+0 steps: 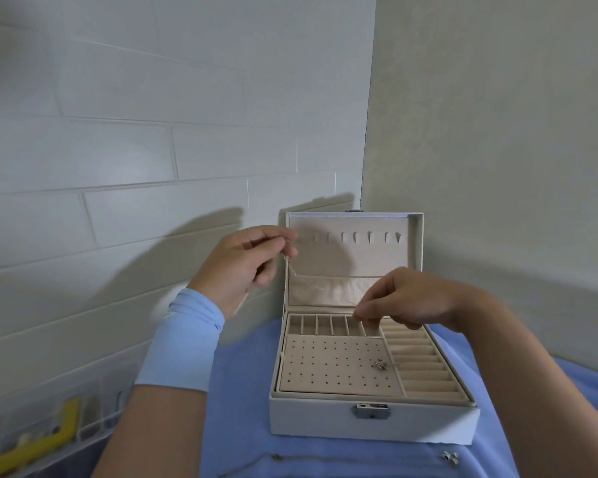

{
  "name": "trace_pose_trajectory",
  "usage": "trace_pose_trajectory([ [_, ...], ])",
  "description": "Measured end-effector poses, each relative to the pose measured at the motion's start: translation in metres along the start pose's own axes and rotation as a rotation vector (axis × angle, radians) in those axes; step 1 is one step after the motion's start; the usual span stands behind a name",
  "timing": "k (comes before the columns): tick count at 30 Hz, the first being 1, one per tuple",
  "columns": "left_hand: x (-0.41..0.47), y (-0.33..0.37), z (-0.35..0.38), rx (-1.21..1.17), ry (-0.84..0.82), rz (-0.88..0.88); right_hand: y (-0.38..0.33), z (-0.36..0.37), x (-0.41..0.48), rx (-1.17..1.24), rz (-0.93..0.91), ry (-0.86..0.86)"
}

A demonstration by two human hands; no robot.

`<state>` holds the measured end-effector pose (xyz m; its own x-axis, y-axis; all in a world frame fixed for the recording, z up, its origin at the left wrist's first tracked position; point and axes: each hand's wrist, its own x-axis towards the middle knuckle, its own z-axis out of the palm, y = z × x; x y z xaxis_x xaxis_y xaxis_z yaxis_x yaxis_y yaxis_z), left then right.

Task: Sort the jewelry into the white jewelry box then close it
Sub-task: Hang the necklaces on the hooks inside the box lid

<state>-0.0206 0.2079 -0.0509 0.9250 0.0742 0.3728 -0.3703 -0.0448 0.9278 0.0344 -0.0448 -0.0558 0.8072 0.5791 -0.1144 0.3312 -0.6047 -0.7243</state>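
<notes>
The left hand (252,260) pinches one end of the thin necklace (292,269) just left of the hooks (356,237) in the open white jewelry box (325,419), the right hand (397,303) pinches the other end lower (above the tray's slots (325,325)), so the chain slants down rightward.

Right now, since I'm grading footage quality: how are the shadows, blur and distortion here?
Head view: hard shadows of the left hand and right hand fall on the tiled wall and box lid; wide-angle distortion bends the tile lines; the chain they pinch is faint; the plastic organizer at bottom left is blurred.
</notes>
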Motion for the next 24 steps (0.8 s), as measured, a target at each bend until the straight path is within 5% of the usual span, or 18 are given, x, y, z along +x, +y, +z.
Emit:
trace_pose_trajectory([
  [10, 0.006, 0.000, -0.001, -0.127, 0.180, 0.010, 0.018, -0.008, 0.000, -0.001, 0.026, 0.047],
  [24, 0.002, -0.023, 0.032, 0.204, -0.133, -0.201, 0.003, 0.011, 0.009, 0.264, -0.148, 0.142],
])
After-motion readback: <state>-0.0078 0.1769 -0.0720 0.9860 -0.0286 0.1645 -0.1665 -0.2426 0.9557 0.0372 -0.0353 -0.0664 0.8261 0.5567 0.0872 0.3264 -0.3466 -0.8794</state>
